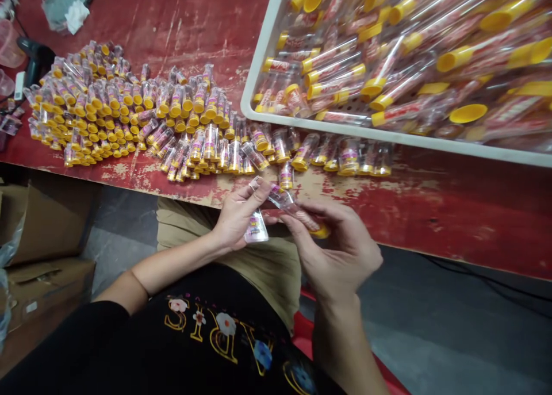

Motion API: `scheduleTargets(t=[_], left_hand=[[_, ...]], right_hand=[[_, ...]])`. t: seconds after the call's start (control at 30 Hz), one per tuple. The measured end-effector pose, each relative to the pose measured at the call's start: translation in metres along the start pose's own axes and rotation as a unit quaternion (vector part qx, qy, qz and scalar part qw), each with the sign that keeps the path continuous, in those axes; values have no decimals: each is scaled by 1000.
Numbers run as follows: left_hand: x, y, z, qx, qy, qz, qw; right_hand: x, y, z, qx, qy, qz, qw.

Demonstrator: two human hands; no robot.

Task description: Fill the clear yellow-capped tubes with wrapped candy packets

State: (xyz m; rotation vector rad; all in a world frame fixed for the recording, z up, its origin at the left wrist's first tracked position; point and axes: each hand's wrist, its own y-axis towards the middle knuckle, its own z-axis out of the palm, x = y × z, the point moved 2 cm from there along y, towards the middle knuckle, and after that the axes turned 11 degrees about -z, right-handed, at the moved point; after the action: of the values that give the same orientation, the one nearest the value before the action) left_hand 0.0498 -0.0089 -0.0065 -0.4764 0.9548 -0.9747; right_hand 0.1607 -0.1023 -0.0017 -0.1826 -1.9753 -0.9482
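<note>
Just below the near edge of the red desk [431, 211], both hands work close together over the person's lap. The left hand [239, 214] pinches a small clear label [256, 228] between its fingers. The right hand [340, 248] grips a clear tube [297, 210] with a yellow cap, tilted toward the left hand. On the desk above them lies a heap of tubes [142, 119]; to the heap's right sits a white tray [259, 67] full of longer tubes.

two hands [241, 214], one white tray [259, 79], countless tubes [129, 113]
</note>
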Motion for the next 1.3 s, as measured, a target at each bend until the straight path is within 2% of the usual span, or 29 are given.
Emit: scheduleTargets(t=[0.1,0.2,0.27,0.37,0.43,0.47,0.6,0.63,0.67,0.8,0.9,1.03,1.17,1.3], left_hand=[[1,0,0,25,31,5,999],[1,-1,0,34,48,31,998],[1,-1,-1,36,51,37,997],[1,-2,-1,55,75,32,995],[2,-3,0,75,95,25,992],[2,-3,0,83,101,23,991],[-3,-4,-1,88,112,27,989],[-5,-4,-1,90,116,28,989],[-7,-5,-1,97,123,27,987],[-9,-10,-1,124,141,8,982],[-9,-15,0,118,137,15,983],[-9,-18,1,123,150,13,981],[-9,-17,2,152,156,15,976],[-6,-10,1,153,146,22,977]], right_hand=[[2,1,-4,19,-85,-65,994],[4,-1,-4,56,-102,-57,992],[4,-4,-1,82,-65,-33,994],[2,-11,3,32,-25,5,999],[1,-14,4,-19,-43,6,999],[1,-15,4,-22,-54,-2,998],[0,-15,-1,93,3,-11,996],[0,-14,-4,106,22,-11,994],[0,-13,-7,103,37,-10,994],[1,-5,-13,24,49,6,999],[6,-2,-11,0,43,31,999],[13,-3,-11,-36,18,29,999],[14,-4,-12,-46,3,28,999],[7,-5,-12,-43,-5,23,999]])
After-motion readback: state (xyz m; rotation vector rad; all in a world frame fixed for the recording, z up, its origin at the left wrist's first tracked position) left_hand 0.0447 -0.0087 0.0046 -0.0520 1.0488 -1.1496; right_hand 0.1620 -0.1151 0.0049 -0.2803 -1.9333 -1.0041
